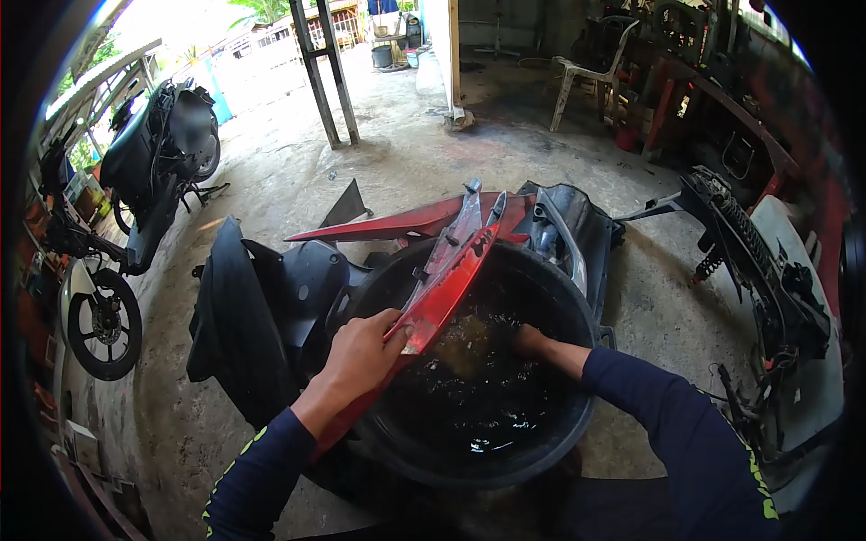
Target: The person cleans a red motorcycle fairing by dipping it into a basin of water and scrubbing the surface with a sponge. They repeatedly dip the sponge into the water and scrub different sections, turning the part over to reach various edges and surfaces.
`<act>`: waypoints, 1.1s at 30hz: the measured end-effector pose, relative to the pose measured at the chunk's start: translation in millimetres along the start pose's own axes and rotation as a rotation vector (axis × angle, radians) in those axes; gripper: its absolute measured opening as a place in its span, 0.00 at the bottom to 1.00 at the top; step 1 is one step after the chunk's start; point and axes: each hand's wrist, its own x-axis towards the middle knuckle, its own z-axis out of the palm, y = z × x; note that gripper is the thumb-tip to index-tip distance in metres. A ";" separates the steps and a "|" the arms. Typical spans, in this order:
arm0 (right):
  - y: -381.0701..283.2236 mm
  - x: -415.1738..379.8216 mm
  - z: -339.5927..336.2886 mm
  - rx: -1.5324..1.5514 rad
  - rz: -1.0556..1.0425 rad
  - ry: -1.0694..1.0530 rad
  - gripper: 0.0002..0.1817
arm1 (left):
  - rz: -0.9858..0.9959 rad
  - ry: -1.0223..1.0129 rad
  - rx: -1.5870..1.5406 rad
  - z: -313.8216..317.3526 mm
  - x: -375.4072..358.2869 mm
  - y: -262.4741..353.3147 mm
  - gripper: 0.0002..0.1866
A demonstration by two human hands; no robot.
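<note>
A long red motorcycle body panel (pixel 451 287) slants up across the left side of a large round black tub (pixel 588 335). My left hand (pixel 365 353) is closed around its near part, thumb on the red face and fingers behind the edge. Dark water (pixel 478 397) with floating bits and ripples fills the lower part of the tub. On the tub's right side, my right hand (pixel 534 343) is dipped into the water, its fingers hidden below the surface.
Black plastic panels (pixel 298 279) lean close on the tub's left; another red panel (pixel 388 225) lies behind it. A stripped motorcycle frame (pixel 749 239) stands at right, a parked motorcycle (pixel 135 167) and a wheel (pixel 106 325) at left. A chair (pixel 595 77) stands farther back.
</note>
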 end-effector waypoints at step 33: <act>-122.5 -76.9 -141.6 -0.602 -1.361 0.585 0.30 | -0.056 -0.123 -0.061 1.5 -4.3 18.9 0.38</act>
